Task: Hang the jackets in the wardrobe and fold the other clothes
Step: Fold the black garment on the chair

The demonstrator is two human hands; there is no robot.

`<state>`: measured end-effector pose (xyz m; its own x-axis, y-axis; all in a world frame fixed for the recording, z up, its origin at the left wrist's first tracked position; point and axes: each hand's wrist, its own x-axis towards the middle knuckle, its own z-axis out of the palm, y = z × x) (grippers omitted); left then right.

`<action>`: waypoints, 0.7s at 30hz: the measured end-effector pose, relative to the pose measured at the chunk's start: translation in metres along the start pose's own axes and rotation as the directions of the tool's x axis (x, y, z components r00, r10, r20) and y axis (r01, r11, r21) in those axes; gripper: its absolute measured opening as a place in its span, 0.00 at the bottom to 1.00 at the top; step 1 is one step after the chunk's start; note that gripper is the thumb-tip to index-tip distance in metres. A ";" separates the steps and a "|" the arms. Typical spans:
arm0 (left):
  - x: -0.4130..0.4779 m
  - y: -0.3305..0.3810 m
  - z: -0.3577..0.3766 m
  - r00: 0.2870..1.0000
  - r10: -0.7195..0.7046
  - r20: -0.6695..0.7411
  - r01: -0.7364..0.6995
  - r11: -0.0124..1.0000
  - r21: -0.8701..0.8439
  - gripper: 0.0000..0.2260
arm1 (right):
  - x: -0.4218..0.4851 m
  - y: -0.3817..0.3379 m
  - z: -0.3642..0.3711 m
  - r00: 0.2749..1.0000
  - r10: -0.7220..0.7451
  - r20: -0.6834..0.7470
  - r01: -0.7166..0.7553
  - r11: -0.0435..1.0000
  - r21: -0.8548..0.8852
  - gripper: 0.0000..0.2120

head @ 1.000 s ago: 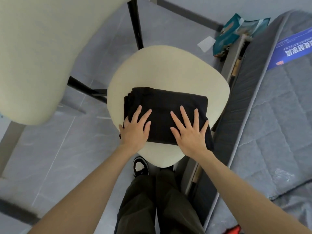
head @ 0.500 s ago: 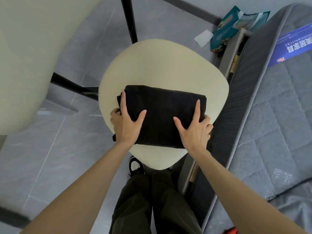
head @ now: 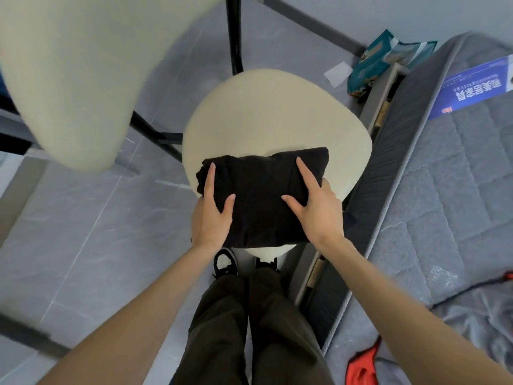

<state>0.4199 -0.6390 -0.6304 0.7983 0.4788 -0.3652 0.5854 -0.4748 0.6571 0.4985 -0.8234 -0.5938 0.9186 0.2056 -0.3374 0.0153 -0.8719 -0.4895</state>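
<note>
On chair seat (head: 277,112): folded black garment (head: 261,195) gripped at ends by left hand (head: 211,218), right hand (head: 319,212).

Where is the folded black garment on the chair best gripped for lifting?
Take the folded black garment by its two short ends, left hand and right hand from either side: a wide, flat, soft bundle likely sags from one edge.

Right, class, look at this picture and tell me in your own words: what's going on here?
A person stands over a cream chair seat, gripping a folded black garment by its ends, left hand on one, right hand on the other. Each thumb and forefinger lies on top; the other fingers are hidden. The bundle sits at the seat's near edge. A grey mattress lies alongside, to the right.
</note>
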 end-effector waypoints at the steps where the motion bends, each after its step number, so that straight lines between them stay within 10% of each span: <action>1: -0.012 -0.001 -0.010 1.000 0.020 -0.019 -0.021 0.999 -0.039 0.32 | -0.011 -0.007 -0.007 1.000 -0.030 -0.004 0.030 1.000 0.003 0.34; 11: -0.135 -0.015 -0.114 0.987 0.064 -0.148 -0.076 0.994 -0.079 0.28 | -0.112 -0.088 -0.058 0.943 -0.328 0.062 0.326 0.945 0.042 0.31; 21: -0.249 -0.042 -0.196 0.871 -0.200 -0.449 0.114 0.971 -0.211 0.28 | -0.165 -0.186 -0.057 0.701 -0.661 0.268 0.672 0.738 0.062 0.31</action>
<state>0.1692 -0.5930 -0.4376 0.5150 0.8433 -0.1538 0.6298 -0.2505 0.7353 0.3670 -0.7210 -0.4013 0.5277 0.8397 -0.1283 0.6046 -0.4774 -0.6376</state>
